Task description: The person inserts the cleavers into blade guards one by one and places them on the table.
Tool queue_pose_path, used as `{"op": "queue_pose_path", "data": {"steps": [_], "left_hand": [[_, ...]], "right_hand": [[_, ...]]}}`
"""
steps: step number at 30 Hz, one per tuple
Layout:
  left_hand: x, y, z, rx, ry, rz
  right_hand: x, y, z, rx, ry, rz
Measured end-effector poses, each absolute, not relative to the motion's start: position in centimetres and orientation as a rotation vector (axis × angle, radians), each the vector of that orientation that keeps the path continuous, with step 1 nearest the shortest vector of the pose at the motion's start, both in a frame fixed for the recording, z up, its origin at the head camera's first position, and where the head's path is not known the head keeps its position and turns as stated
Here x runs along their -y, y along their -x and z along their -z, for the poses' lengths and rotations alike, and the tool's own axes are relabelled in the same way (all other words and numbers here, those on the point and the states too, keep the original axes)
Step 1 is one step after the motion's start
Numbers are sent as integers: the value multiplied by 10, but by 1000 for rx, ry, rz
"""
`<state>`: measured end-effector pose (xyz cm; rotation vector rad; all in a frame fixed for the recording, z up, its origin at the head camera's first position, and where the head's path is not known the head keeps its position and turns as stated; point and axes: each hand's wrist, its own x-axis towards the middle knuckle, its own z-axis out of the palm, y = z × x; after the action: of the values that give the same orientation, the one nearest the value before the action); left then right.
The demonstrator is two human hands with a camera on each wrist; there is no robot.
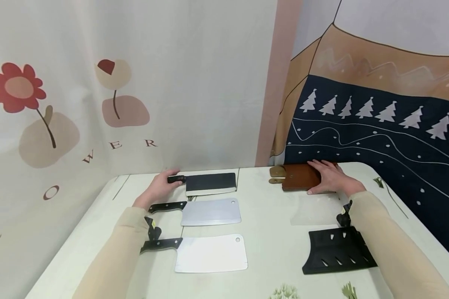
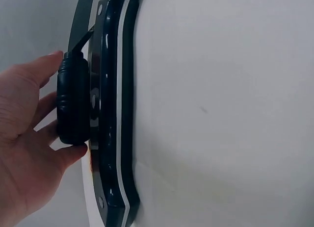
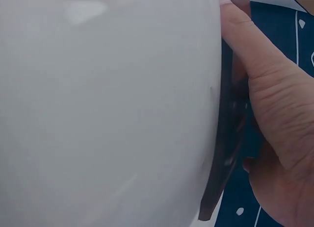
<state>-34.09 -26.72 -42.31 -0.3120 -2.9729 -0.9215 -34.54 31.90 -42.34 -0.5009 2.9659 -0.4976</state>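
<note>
In the head view my left hand [image 1: 160, 187] is at the black handle of the rearmost cleaver [image 1: 211, 182], whose dark blade has a pale edge. Thumb and fingers straddle this handle from both sides, as the left wrist view also shows. My right hand [image 1: 333, 178] holds a brown leather knife sheath [image 1: 301, 176] across its width, thumb at the near edge and fingers over the far one. Two strap tabs [image 1: 277, 171] stick out from the sheath's left end. The right wrist view shows the thumb along the sheath's side; the other fingers are partly hidden.
Nearer me lie a grey cleaver [image 1: 211, 212] and a larger shiny cleaver [image 1: 211, 254], both black-handled. On the right are a clear plastic blade cover [image 1: 314, 211] and a black slotted blade cover [image 1: 338, 251]. Printed curtains hang behind the white table [image 1: 269, 232].
</note>
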Motion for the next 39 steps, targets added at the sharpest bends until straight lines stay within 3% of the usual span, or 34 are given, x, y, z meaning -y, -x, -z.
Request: {"op": "queue_pose_path", "data": {"steps": [39], "left_hand": [[274,363,435,2963,224,1176]], "right_hand": [[-307,360,407,-2790,566,422]]}}
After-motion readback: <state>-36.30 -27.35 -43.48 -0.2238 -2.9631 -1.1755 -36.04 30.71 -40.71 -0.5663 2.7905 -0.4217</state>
